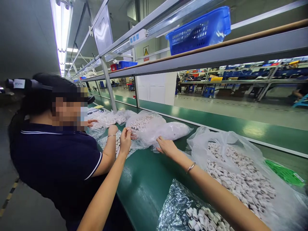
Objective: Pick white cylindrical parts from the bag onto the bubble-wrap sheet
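My left hand is closed, its fingertips pinching the edge of a clear plastic bag beside the co-worker's arm. The film stretches across to my right hand, whose thumb and fingers are bent around the bag's other side. Small whitish parts show through the bag's far portion. Behind my right hand lies a filled, cloudy plastic bag. Close to my right forearm, a large open bag holds many short white tube-like pieces. More such pieces lie on a silvery clear bag at the front.
A co-worker in a dark shirt stands close on the left, arms over the green table. Green items in a bag lie at the right. Overhead, a shelf carries a blue basket; a post supports it.
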Demonstrator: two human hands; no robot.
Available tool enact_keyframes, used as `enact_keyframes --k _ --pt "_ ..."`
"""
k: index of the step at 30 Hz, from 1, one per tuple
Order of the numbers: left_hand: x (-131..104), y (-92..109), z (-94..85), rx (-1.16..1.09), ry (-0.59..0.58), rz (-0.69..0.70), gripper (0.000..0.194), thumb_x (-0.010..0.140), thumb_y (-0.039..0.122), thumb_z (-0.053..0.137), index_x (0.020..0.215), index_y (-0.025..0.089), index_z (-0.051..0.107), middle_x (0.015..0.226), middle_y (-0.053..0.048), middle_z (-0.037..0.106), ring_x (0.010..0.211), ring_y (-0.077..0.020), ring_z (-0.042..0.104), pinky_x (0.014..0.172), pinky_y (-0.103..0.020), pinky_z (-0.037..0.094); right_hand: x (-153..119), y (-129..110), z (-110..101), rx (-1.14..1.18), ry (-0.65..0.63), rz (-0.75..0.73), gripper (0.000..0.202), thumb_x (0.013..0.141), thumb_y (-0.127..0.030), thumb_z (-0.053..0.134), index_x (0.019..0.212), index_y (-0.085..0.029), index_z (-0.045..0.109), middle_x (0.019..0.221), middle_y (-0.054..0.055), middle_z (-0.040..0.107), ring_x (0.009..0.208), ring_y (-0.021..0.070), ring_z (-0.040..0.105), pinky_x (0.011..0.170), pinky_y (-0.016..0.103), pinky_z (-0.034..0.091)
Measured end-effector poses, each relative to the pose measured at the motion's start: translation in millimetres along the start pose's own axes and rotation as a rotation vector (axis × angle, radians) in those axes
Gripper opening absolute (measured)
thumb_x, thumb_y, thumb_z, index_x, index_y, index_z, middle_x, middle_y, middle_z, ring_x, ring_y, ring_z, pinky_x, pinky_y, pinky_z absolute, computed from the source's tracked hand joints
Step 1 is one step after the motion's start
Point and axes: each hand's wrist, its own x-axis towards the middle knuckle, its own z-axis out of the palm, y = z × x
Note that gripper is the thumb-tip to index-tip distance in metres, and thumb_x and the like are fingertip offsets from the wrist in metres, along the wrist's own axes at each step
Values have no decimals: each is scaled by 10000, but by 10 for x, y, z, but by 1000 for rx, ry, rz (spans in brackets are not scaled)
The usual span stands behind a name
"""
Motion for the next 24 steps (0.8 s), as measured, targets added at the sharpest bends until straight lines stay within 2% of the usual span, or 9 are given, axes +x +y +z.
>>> enact_keyframes --k 3,6,8,10,13,15,18,21,24 --pt "-277 96 -37 33 -170 -37 201 901 405 523 848 212 538 795 1 572 694 -140 587 596 -227 536 22 -16 -143 27 72 28 269 986 -314 513 1184 -131 513 1159 156 575 975 269 619 685 289 484" --pt "-604 215 -62 99 -510 -126 233 890 404 569 810 193 627 789 -29 642 707 -173 622 627 -268 542 27 4 -187 61 116 50 245 993 -293 491 1183 -140 518 1127 135 587 976 257 607 724 293 479" --pt "-776 273 -84 217 -735 -167 237 898 397 567 852 192 677 817 -39 673 736 -183 632 670 -278 531 17 36 -153 85 133 59 222 983 -265 501 1159 -133 535 1102 134 596 956 258 609 738 304 481" --pt "-888 297 -103 341 -843 -176 251 917 394 533 915 203 696 864 -36 691 787 -183 631 723 -274 510 12 61 -88 110 152 57 217 972 -242 516 1147 -119 547 1092 145 598 967 267 604 772 324 486" --pt "-999 293 -102 407 -862 -181 265 921 387 516 930 203 706 900 -35 704 822 -184 626 731 -260 481 50 45 20 160 188 7 274 966 -248 536 1205 -114 536 1145 156 589 1048 277 575 888 367 474" --pt "-1084 293 -86 400 -922 -192 257 922 368 515 928 203 712 918 -32 710 837 -181 626 731 -251 465 112 -12 76 198 210 -50 326 968 -281 544 1258 -135 518 1215 156 572 1110 281 546 960 401 447" --pt "-1235 328 -85 369 -973 -210 230 925 338 523 927 210 714 919 -22 712 839 -175 623 734 -245 448 203 -135 102 258 227 -113 336 965 -303 551 1262 -147 528 1257 163 561 1143 290 529 993 441 430" --pt "-1326 391 -143 366 -825 -215 207 933 337 527 918 214 692 905 -20 696 826 -173 612 713 -247 442 173 -252 3 322 238 -144 282 981 -295 523 1213 -138 549 1193 152 594 1106 270 560 971 413 456" --pt "-1327 484 -189 373 -586 -149 176 932 344 542 858 215 636 843 -19 653 781 -170 591 700 -261 450 -76 -374 -257 590 250 -150 265 1010 -338 470 1208 -176 538 1147 114 617 1061 234 597 930 369 496"
